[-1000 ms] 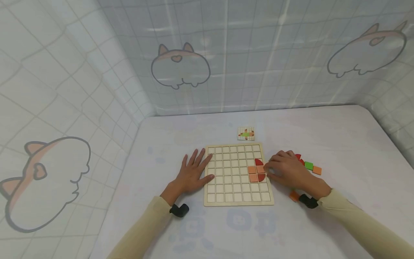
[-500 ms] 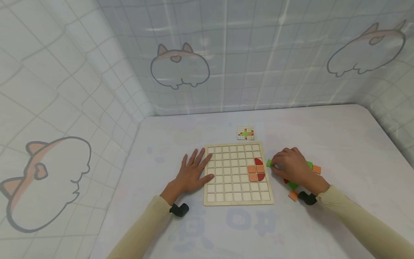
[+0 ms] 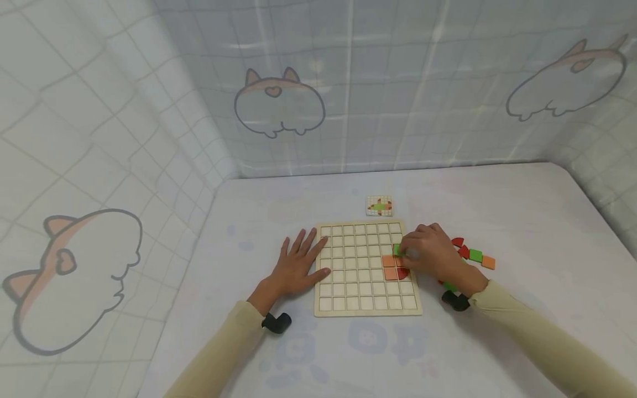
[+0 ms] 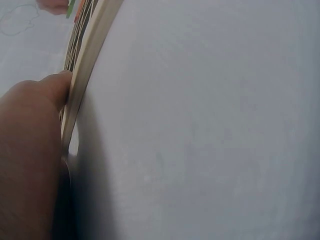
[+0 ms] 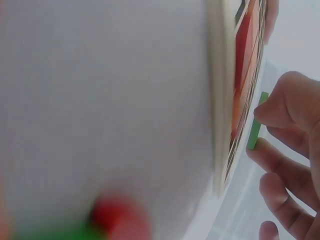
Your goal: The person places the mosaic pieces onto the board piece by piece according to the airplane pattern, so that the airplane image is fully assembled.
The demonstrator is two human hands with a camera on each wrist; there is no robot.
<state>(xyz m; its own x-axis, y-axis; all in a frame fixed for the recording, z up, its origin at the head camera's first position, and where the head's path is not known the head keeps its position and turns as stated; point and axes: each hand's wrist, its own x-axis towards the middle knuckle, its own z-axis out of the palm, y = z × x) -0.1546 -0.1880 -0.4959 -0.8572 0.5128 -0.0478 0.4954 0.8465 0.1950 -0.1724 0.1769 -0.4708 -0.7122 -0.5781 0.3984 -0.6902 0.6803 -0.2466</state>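
Observation:
A pale wooden grid board (image 3: 350, 276) lies flat on the table. My left hand (image 3: 294, 271) rests at its left edge with fingers spread, index finger and thumb over the rim. Over the board's right side my right hand (image 3: 430, 253) pinches a green square tile (image 5: 255, 127) between thumb and fingers, just above the surface in the right wrist view. Beneath and beside it, orange squares (image 3: 390, 273) and a red quarter-circle (image 3: 402, 273) sit in the grid. The upper red piece is hidden by the green tile and hand.
Loose tiles lie right of the board: red pieces (image 3: 458, 242), a green square (image 3: 475, 255) and an orange square (image 3: 489, 262). Others are partly hidden under my right wrist. A small pattern card (image 3: 379, 205) lies behind the board. A patterned curtain (image 3: 358, 110) stands at the back.
My right hand went right to the loose tiles, picked up a green square tile and came back left over the board with it. The left hand has stayed in place.

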